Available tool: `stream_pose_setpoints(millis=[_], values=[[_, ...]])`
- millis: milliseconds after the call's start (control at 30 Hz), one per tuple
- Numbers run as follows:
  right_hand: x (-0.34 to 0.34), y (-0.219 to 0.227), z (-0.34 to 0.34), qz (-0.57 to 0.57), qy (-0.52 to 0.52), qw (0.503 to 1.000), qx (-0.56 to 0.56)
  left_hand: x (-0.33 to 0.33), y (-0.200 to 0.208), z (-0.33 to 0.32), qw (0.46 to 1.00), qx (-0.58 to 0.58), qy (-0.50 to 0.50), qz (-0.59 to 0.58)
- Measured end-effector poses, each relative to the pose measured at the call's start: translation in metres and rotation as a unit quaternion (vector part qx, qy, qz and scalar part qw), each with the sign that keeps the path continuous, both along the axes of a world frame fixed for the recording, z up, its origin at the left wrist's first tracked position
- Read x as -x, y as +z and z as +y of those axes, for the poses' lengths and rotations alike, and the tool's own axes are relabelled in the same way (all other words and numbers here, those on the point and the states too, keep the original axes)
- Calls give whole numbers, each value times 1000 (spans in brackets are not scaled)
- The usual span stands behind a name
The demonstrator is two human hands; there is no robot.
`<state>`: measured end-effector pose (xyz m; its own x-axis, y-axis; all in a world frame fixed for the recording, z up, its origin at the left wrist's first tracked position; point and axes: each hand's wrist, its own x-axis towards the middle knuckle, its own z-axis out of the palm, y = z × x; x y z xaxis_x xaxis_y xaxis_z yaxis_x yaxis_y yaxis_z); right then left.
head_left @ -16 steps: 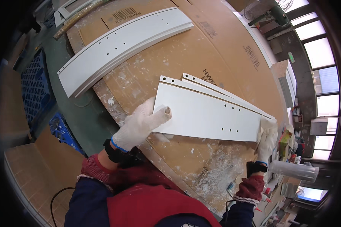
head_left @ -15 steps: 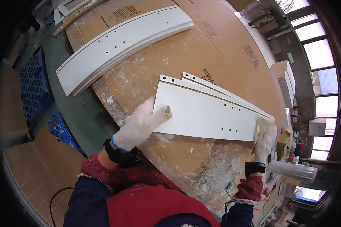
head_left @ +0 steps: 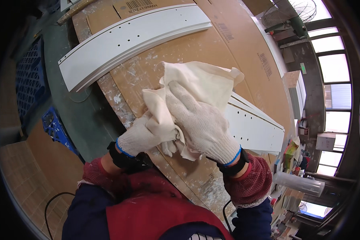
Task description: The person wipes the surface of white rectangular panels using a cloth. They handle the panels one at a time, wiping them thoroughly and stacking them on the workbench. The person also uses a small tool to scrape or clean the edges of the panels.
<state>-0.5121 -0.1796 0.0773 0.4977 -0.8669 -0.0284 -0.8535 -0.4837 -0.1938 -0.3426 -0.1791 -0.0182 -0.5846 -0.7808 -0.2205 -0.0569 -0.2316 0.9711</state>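
Observation:
A cream cloth [head_left: 200,78] is spread and folded over the left part of the upper white board [head_left: 250,130]. My left hand [head_left: 142,134], in a white knit glove, grips a bunched fold of this cloth near the board's left end. Close beside it, my right hand [head_left: 200,124], gloved the same way, has its long fingers laid over the cloth and pressed onto it; its thumb is hidden. Another white board edge [head_left: 254,107] shows beneath the upper board. Small dark holes dot the board's right part, while cloth and hands cover its left end.
A stack of curved white panels [head_left: 136,40] lies at the far left of the cardboard-covered table [head_left: 244,52]. A clear plastic cylinder [head_left: 300,184] is at the right. Blue plastic pallets [head_left: 30,76] stand left of the table, and a fan [head_left: 294,22] is at the back right.
My right hand has left the board's right end and moved left onto the cloth. The cloth now covers the board's left part, and my left hand holds a fold of it.

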Motion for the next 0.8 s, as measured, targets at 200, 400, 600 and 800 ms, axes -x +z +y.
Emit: stream_pose_setpoints(millis=[200,400,600,800], values=[[174,-18,70,66,-319,945,13,7,24,-5,974,-149,6,169],[276,9,99,185,-497,847,41,13,24,-9,975,-166,21,143],[101,-11,43,68,-93,992,59,25,40,-3,981,-114,122,100],[142,-6,46,16,-148,988,31,30,19,-7,976,-83,200,-12]])
